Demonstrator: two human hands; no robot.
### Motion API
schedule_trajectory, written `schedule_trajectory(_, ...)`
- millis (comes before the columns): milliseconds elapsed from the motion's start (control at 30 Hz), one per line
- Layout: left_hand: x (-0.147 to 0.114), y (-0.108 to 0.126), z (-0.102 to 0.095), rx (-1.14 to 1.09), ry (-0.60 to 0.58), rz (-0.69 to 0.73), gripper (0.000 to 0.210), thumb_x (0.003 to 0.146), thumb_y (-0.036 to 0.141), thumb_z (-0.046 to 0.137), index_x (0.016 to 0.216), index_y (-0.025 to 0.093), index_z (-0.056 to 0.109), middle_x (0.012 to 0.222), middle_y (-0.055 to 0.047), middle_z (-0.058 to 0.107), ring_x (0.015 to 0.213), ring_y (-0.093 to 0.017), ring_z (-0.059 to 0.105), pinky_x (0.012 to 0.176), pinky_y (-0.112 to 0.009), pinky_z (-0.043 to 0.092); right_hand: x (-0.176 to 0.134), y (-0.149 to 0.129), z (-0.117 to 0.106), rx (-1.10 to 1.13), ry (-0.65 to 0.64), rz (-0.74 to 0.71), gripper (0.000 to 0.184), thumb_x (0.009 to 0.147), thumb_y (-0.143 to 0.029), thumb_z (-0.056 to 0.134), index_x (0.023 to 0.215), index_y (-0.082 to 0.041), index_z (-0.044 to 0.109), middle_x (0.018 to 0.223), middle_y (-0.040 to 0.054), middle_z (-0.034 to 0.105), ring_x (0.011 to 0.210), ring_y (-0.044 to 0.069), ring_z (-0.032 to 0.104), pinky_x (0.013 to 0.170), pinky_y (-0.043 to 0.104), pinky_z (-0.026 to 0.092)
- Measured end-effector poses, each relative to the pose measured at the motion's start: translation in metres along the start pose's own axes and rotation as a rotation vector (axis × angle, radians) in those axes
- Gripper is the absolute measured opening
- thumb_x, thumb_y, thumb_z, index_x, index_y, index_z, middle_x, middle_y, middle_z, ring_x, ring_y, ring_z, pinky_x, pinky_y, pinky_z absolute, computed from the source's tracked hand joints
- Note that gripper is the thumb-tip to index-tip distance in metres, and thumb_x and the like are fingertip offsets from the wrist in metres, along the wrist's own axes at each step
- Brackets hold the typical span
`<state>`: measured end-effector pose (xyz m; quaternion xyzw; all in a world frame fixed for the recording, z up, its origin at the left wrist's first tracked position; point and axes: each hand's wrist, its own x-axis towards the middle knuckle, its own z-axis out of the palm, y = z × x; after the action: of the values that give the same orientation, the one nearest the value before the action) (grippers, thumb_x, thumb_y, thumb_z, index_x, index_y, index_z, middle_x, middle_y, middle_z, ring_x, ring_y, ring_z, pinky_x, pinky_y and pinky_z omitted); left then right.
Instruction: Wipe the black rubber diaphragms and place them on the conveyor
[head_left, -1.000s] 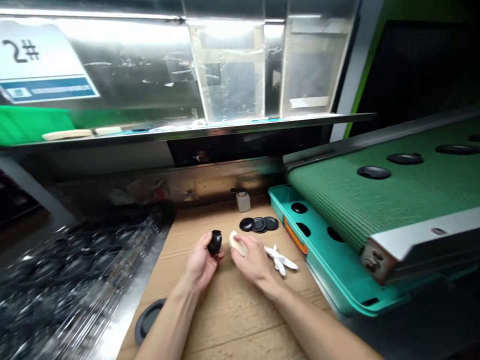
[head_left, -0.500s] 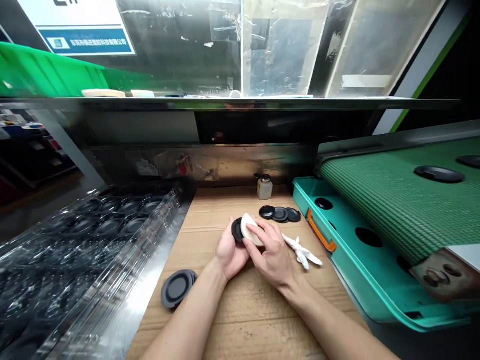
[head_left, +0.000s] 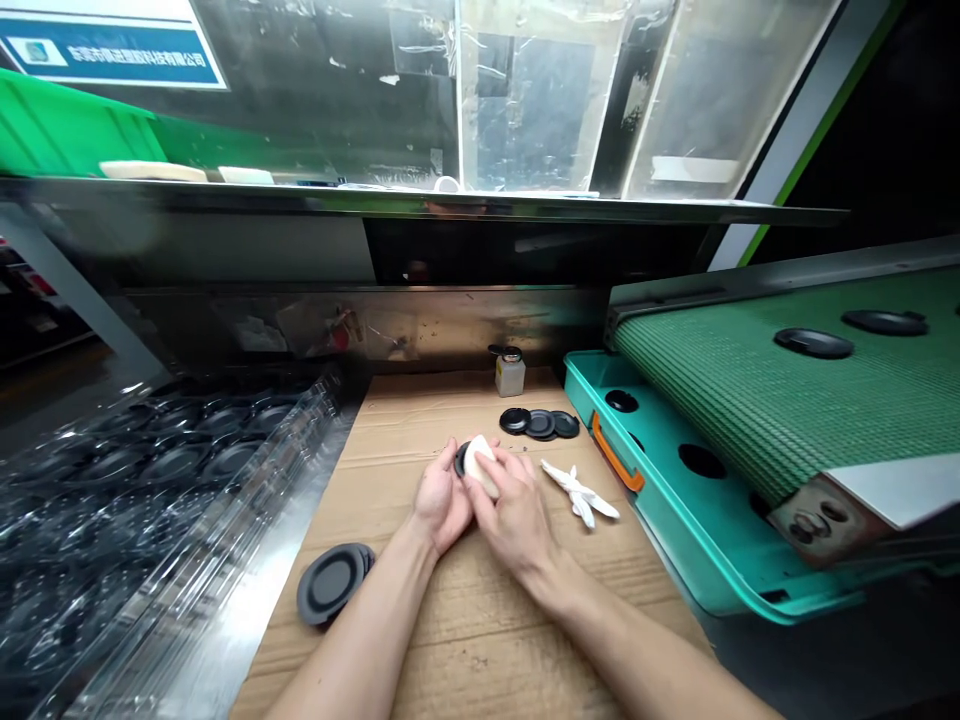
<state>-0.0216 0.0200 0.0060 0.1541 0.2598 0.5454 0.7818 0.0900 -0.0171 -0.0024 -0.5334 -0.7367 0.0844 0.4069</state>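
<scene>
Above the cardboard sheet (head_left: 480, 640), my left hand (head_left: 442, 505) cups a round black plastic lid (head_left: 460, 460), mostly hidden by the pad and fingers. My right hand (head_left: 514, 505) pinches a white cloth-like pad (head_left: 480, 465) and presses it against the lid's face. Two or more larger dark lids (head_left: 334, 583) lie stacked by my left forearm. Beyond my hands, three black lids (head_left: 540, 424) overlap in a row. To the right of my right hand rests a crumpled white glove or cloth (head_left: 580, 494).
A small bottle with a metal top (head_left: 511, 375) stands at the cardboard's back. Clear trays of black lids (head_left: 172, 460) fill the left. On the right, a teal bin (head_left: 720, 570) sits beneath a green conveyor belt (head_left: 750, 380) carrying black lids (head_left: 814, 343). A metal shelf (head_left: 480, 205) crosses above.
The camera view has shifted slightly to the right. The white pad now covers more of the lid. On the belt, the lids have moved nearer the belt's left end.
</scene>
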Motion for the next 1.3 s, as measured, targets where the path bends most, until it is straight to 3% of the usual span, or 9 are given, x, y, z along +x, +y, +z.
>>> schedule_trajectory(200, -0.001, 0.001, 0.001, -0.061, -0.131, -0.010, 0.043, 0.095, 0.035, 0.041, 0.132, 0.015, 0.051, 0.136, -0.013, 0.055, 0.124, -0.026, 0.054, 0.108, -0.044, 0.039, 0.011, -0.016, 0.006, -0.144, -0.011, -0.014, 0.036, 0.096, -0.030, 0.041, 0.126, -0.024, 0.060, 0.132, 0.0095, 0.053, 0.105, 0.027, 0.046, 0.089, 0.042, 0.040)
schedule_trajectory(400, 0.002, 0.001, -0.003, -0.110, -0.087, 0.023, 0.041, 0.095, 0.032, 0.043, 0.131, 0.016, 0.052, 0.133, -0.012, 0.058, 0.122, -0.025, 0.056, 0.107, -0.043, 0.042, 0.021, -0.013, 0.006, -0.269, -0.095, -0.114, 0.037, 0.097, -0.030, 0.037, 0.125, -0.023, 0.059, 0.129, 0.0101, 0.055, 0.096, 0.027, 0.047, 0.082, 0.040, 0.041)
schedule_trajectory(500, 0.003, 0.001, -0.004, -0.154, -0.084, 0.038, 0.037, 0.095, 0.030, 0.042, 0.124, 0.011, 0.056, 0.128, -0.015, 0.060, 0.119, -0.024, 0.058, 0.106, -0.039, 0.043, 0.024, -0.010, 0.008, -0.364, -0.074, -0.054, 0.035, 0.097, -0.028, 0.036, 0.120, -0.023, 0.063, 0.123, 0.0111, 0.059, 0.096, 0.028, 0.047, 0.081, 0.042, 0.039)
schedule_trajectory(633, 0.004, 0.000, -0.005, -0.171, -0.025, 0.025, 0.033, 0.095, 0.030, 0.044, 0.118, 0.012, 0.059, 0.125, -0.013, 0.062, 0.115, -0.023, 0.060, 0.104, -0.037, 0.045, 0.025, -0.007, 0.010, -0.415, -0.137, -0.140, 0.038, 0.094, -0.025, 0.041, 0.129, -0.022, 0.057, 0.130, 0.0127, 0.055, 0.101, 0.030, 0.048, 0.084, 0.043, 0.038)
schedule_trajectory(767, 0.007, -0.002, -0.004, -0.157, -0.015, 0.039, 0.032, 0.096, 0.029, 0.041, 0.113, 0.011, 0.061, 0.121, -0.014, 0.064, 0.112, -0.023, 0.062, 0.104, -0.037, 0.045, 0.022, -0.003, 0.007, -0.463, -0.093, -0.045, 0.033, 0.095, -0.025, 0.041, 0.121, -0.022, 0.061, 0.126, 0.0115, 0.059, 0.099, 0.028, 0.049, 0.082, 0.040, 0.037)
schedule_trajectory(867, 0.009, -0.004, -0.004, -0.124, -0.013, 0.019, 0.033, 0.097, 0.031, 0.041, 0.112, 0.011, 0.062, 0.120, -0.014, 0.065, 0.112, -0.024, 0.061, 0.103, -0.039, 0.045, 0.020, 0.001, 0.006, -0.447, -0.111, -0.131, 0.035, 0.094, -0.026, 0.043, 0.126, -0.023, 0.058, 0.131, 0.0111, 0.056, 0.102, 0.027, 0.049, 0.083, 0.040, 0.038)
schedule_trajectory(967, 0.009, -0.003, -0.004, -0.101, -0.015, 0.020, 0.033, 0.097, 0.031, 0.041, 0.110, 0.011, 0.062, 0.118, -0.015, 0.066, 0.113, -0.024, 0.061, 0.103, -0.039, 0.045, 0.019, 0.003, 0.010, -0.447, -0.054, -0.071, 0.033, 0.095, -0.026, 0.041, 0.121, -0.023, 0.062, 0.123, 0.0103, 0.061, 0.098, 0.027, 0.050, 0.082, 0.040, 0.039)
schedule_trajectory(1067, 0.009, -0.002, -0.005, -0.093, -0.004, 0.001, 0.033, 0.097, 0.031, 0.041, 0.110, 0.012, 0.063, 0.121, -0.014, 0.064, 0.112, -0.025, 0.061, 0.102, -0.042, 0.046, 0.020, 0.007, 0.012, -0.405, -0.037, -0.181, 0.036, 0.094, -0.027, 0.045, 0.127, -0.024, 0.059, 0.130, 0.0108, 0.056, 0.103, 0.029, 0.049, 0.085, 0.042, 0.038)
schedule_trajectory(1300, 0.009, 0.000, -0.008, -0.157, -0.085, -0.055, 0.030, 0.095, 0.028, 0.042, 0.108, 0.010, 0.063, 0.121, -0.016, 0.064, 0.111, -0.025, 0.060, 0.099, -0.044, 0.048, 0.039, 0.031, -0.010, -0.040, 0.090, 0.001, 0.040, 0.092, -0.031, 0.050, 0.130, -0.021, 0.052, 0.124, 0.0114, 0.054, 0.112, 0.024, 0.051, 0.097, 0.038, 0.042)
